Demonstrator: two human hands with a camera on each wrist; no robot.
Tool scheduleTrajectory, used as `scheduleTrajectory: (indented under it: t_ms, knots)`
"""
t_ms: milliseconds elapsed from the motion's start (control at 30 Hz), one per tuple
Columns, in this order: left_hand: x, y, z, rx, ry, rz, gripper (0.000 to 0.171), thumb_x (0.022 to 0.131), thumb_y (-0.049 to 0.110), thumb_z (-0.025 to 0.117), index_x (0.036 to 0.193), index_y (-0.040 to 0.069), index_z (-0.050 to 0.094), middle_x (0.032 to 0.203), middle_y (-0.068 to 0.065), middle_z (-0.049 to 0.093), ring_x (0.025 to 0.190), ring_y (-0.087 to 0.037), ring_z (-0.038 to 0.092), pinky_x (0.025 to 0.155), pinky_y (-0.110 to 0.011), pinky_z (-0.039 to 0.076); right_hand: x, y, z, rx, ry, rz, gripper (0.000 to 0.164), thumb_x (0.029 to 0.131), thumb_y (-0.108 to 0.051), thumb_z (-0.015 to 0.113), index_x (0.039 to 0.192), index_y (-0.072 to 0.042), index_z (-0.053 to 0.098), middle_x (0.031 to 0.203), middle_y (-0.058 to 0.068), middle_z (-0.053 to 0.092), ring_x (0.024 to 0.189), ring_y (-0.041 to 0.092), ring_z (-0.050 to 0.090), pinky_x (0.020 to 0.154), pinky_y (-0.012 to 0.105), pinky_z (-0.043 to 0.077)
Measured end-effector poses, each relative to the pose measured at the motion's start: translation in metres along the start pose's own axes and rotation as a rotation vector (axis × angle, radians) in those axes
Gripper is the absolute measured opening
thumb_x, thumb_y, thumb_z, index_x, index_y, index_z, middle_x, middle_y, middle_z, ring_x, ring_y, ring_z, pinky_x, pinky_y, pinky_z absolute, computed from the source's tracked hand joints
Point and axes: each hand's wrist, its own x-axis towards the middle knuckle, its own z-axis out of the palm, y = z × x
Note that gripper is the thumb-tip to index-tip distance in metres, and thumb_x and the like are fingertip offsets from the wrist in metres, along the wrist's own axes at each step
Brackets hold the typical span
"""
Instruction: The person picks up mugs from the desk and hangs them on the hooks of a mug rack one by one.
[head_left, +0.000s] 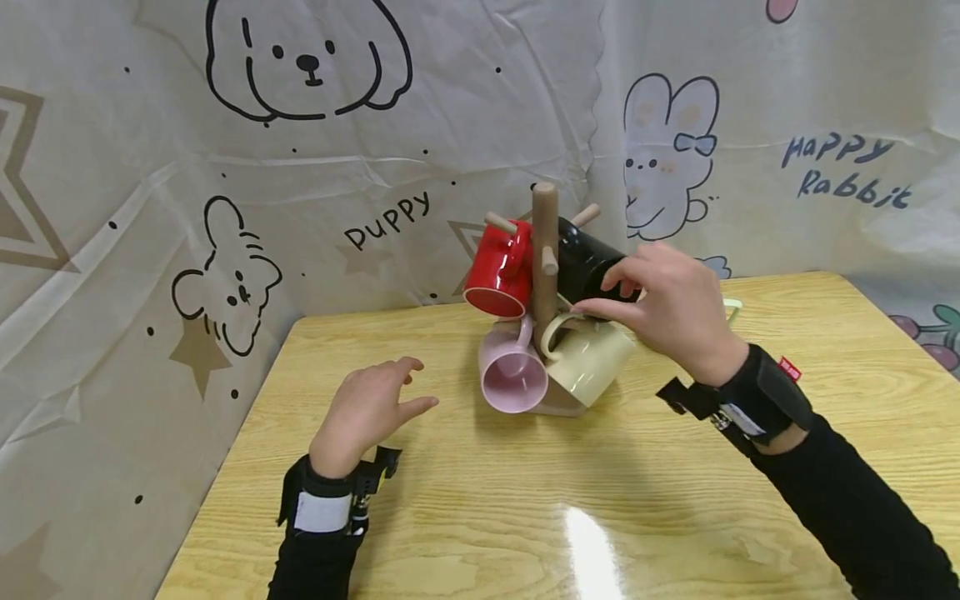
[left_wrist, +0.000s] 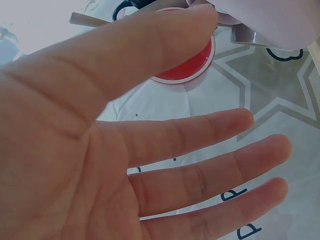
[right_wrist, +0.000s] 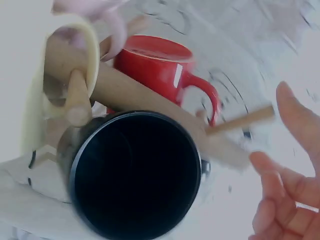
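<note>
A wooden mug rack [head_left: 545, 217] holds several mugs on its pegs. The red mug [head_left: 491, 271] hangs upper left and the black mug [head_left: 581, 258] upper right. Below them hang a pink mug [head_left: 497, 358] and a cream mug [head_left: 596, 358]. Beside the black mug is my right hand [head_left: 671, 308], thumb and fingers spread apart. The right wrist view looks into the black mug's mouth [right_wrist: 135, 175], with the fingers [right_wrist: 287, 187] off to its right, holding nothing. My left hand [head_left: 367, 412] hovers over the table left of the rack, fingers extended and holding nothing.
The rack stands on a light wooden table [head_left: 450, 500]. A pale fabric backdrop [head_left: 465, 100] with cartoon drawings rises behind it and along the left. Part of a pale green object [head_left: 735, 307] shows behind the right hand.
</note>
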Motion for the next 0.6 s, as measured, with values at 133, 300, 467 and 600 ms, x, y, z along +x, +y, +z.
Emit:
scheduleTrajectory:
  t_ms: [133,300,467,600]
  knots:
    - [0.0,0.001,-0.001,-0.003,-0.006,0.001,0.044,0.08,0.035,0.069,0.11,0.003,0.062,0.092,-0.011,0.07,0.08,-0.025,0.066,0.069,-0.039,0.051,-0.021,0.02,-0.006,0.157,0.026,0.06,0.049,0.074,-0.057,0.063,0.067,-0.008,0.068,0.058,0.001,0.055,0.059,0.007,0.044,0.054,0.016,0.031]
    - [0.001,0.002,-0.001,-0.003,-0.014,-0.008,0.044,0.08,0.035,0.069,0.109,0.003,0.061,0.092,-0.011,0.07,0.08,-0.025,0.066,0.068,-0.039,0.051,-0.048,0.043,-0.004,0.267,0.0,0.106,0.023,0.071,-0.028,0.078,0.068,-0.007,0.069,0.061,0.0,0.059,0.063,-0.003,0.045,0.058,0.011,0.033]
    - [0.002,0.002,0.0,0.001,-0.022,-0.007,0.045,0.08,0.035,0.069,0.11,0.003,0.061,0.092,-0.011,0.07,0.08,-0.025,0.066,0.068,-0.038,0.051,-0.066,0.054,0.005,0.279,-0.053,0.118,0.009,0.069,-0.012,0.078,0.07,-0.008,0.07,0.061,-0.003,0.059,0.061,-0.004,0.045,0.054,0.013,0.033]
    - [0.002,0.001,0.0,-0.002,-0.032,-0.015,0.045,0.08,0.035,0.069,0.111,0.003,0.061,0.093,-0.012,0.07,0.08,-0.025,0.066,0.068,-0.038,0.051,-0.071,0.058,0.01,0.277,-0.074,0.135,0.008,0.067,-0.004,0.078,0.07,-0.008,0.071,0.061,-0.004,0.06,0.06,-0.005,0.046,0.052,0.013,0.033]
